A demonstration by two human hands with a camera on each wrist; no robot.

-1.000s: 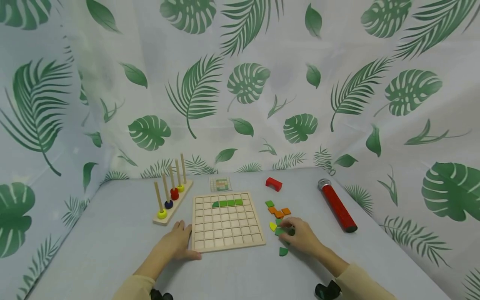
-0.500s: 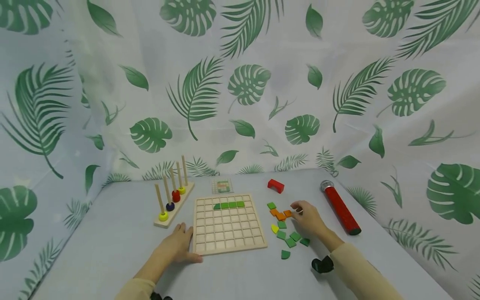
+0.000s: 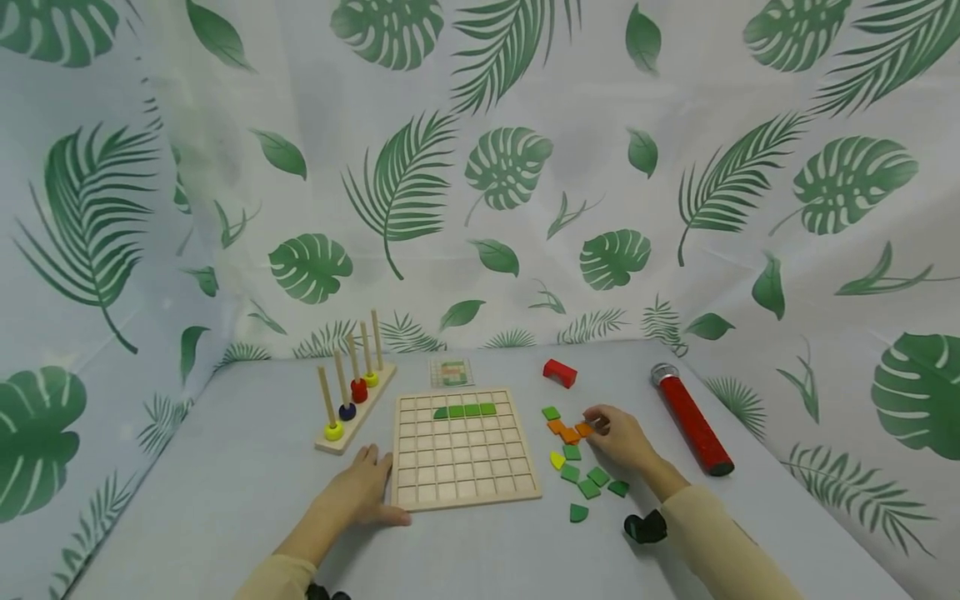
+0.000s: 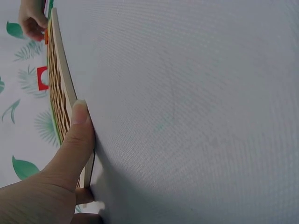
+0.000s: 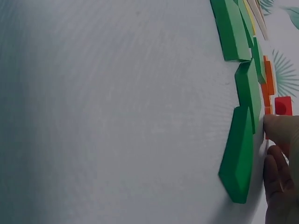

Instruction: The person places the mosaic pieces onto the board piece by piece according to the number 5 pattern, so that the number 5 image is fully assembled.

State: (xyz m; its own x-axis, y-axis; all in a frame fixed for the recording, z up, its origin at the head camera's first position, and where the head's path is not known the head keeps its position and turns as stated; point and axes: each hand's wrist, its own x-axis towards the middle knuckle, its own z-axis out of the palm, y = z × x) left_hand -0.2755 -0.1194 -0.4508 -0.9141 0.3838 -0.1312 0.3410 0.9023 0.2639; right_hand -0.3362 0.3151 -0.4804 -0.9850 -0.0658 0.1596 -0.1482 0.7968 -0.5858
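Observation:
My left hand (image 3: 360, 492) holds the near left corner of a wooden grid board (image 3: 467, 458). Its thumb (image 4: 77, 135) lies along the front edge, and the other fingers are at the left side. Near the board's far side, a row of green tiles (image 3: 472, 411) sits in the grid. To the right of the board, my right hand (image 3: 622, 440) pinches an orange tile (image 3: 584, 429) at the edge of a small orange group (image 3: 569, 435). Loose green tiles (image 3: 589, 488) and a yellow tile (image 3: 557, 460) lie nearer to me; a dark green rounded tile (image 5: 238, 156) is close below the hand.
A peg stand (image 3: 352, 417) with coloured beads stands left of the board. Behind the board lies a small pattern card (image 3: 452, 373). A red arch block (image 3: 560, 372) is at the back, and a red microphone-like tube (image 3: 693, 421) lies at the right.
My right hand has moved away from the green tiles, back to the orange ones, and now pinches one. The left hand stays at the board's corner. The head view shifts slightly.

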